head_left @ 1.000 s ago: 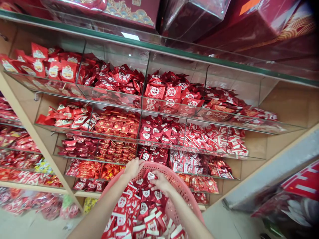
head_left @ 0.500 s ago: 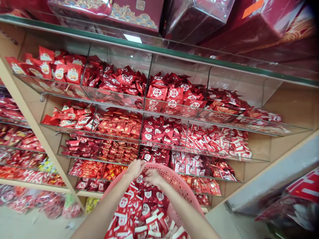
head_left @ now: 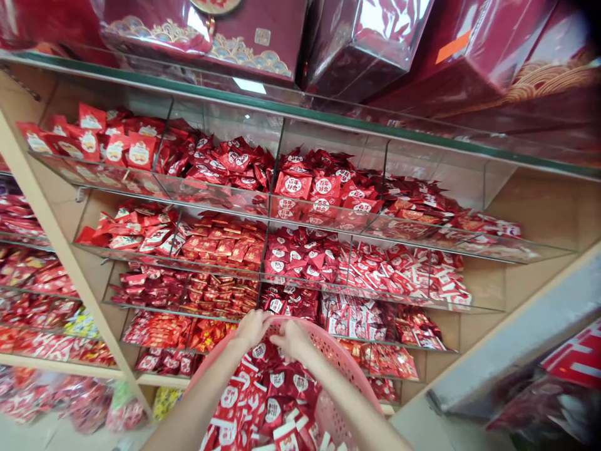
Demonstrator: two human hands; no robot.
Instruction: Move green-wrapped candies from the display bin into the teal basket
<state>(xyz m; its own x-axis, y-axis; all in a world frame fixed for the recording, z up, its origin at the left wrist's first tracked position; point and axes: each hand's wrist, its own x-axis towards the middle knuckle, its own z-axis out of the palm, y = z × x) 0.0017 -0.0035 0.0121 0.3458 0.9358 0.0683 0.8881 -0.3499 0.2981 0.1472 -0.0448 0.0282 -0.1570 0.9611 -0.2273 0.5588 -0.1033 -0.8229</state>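
Observation:
A pink plastic basket (head_left: pixel 339 358) full of small red packets (head_left: pixel 275 401) fills the bottom middle of the head view. My left hand (head_left: pixel 252 327) grips the far rim of the basket, fingers curled over it. My right hand (head_left: pixel 292 339) lies inside the basket just beside the left one, fingers bent down onto the top packets near the rim; whether it holds any is hidden. In front of the basket stands a glass shelf unit (head_left: pixel 267 194) with compartments of red packets.
Tiers of glass compartments hold several kinds of red packets. Large dark-red gift boxes (head_left: pixel 366 37) sit on the green-edged top shelf. A wooden upright (head_left: pixel 70 275) divides off more shelves at the left. Bagged goods lie on the floor at lower left and right.
My right hand has moved from the middle of the basket up to the far rim, next to the left hand. The view has tilted up slightly.

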